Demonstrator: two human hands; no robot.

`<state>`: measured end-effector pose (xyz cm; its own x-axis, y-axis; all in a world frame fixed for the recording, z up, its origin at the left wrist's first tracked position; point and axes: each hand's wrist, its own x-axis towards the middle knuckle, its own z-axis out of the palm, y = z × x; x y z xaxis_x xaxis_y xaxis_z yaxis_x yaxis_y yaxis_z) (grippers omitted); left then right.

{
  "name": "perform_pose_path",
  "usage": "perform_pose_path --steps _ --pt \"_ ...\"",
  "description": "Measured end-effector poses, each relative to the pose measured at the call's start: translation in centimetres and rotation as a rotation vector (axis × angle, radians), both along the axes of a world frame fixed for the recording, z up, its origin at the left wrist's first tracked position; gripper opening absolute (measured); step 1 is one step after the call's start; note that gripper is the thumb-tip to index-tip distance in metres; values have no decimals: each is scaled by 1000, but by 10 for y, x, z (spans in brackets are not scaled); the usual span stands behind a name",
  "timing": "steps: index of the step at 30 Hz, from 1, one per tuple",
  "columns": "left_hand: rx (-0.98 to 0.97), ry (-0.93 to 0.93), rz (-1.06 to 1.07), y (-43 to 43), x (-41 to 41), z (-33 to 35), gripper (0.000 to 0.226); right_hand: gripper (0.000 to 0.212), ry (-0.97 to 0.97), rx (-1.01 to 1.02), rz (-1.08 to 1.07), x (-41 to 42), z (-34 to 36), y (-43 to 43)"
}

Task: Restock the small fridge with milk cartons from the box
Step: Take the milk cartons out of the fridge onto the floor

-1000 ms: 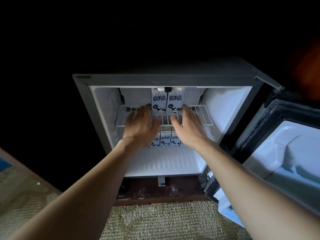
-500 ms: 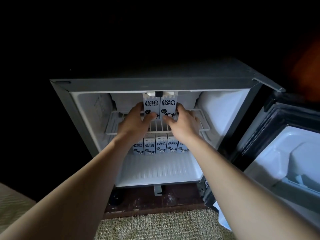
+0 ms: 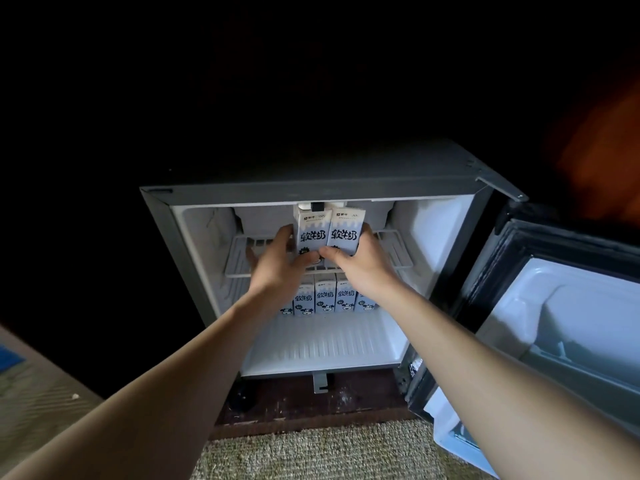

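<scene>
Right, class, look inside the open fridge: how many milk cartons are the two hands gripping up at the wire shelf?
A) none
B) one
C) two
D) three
C: the left hand grips the left carton and the right hand grips the right carton, side by side at the wire shelf.

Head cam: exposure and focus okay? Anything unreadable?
Head view: around the fridge, crushed black; white interior well lit, print on the two upper cartons sharp; lower carton row dimmer, partly behind left hand and right hand; orange smear top right unidentifiable.
</scene>
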<state>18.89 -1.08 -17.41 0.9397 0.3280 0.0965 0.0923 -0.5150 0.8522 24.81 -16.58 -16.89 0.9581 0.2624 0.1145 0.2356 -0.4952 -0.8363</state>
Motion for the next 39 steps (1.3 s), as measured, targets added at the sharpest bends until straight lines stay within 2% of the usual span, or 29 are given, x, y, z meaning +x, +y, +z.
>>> perform_pose_path --steps 2,5,8,11,14,17,20,21,24,26,28,31,33,37,39 --pt "-26 -7 -3 -4 -8 3 33 63 -13 1 18 -5 -1 -4" --pt "-27 -1 0 -11 -25 14 30 67 -37 -1 54 -13 -2 -13" --pt "26 24 -26 -16 -48 26 25 49 3 -14 140 -35 6 -27" --pt "75 67 -68 -21 -75 35 23 39 38 -107 227 -65 15 -46" --pt "152 138 -141 -28 -105 46 34 40 33 -205 274 -100 31 -61" --pt "244 191 -210 -43 -139 67 39 49 19 -217 326 -143 54 -80" --pt "286 149 -289 -61 -173 84 45 34 67 -267 304 -186 78 -106" --pt "276 142 -315 -67 -185 90 45 36 85 -298 286 -200 86 -114" --pt "233 83 -368 -86 -216 110 38 91 42 -391 265 -236 109 -137" --pt "203 14 -409 -100 -231 126 30 105 67 -436 237 -256 124 -155" --pt "194 -48 -452 -118 -245 140 27 96 62 -382 191 -270 132 -179" --pt "225 -121 -522 -152 -265 163 23 63 27 -266 158 -292 151 -215" --pt "221 -195 -562 -174 -271 176 24 52 12 -236 125 -304 165 -239" --pt "196 -271 -664 -213 -274 198 45 49 -8 -253 36 -323 185 -282" --pt "195 -291 -711 -232 -275 204 48 52 -22 -269 -5 -333 191 -300"
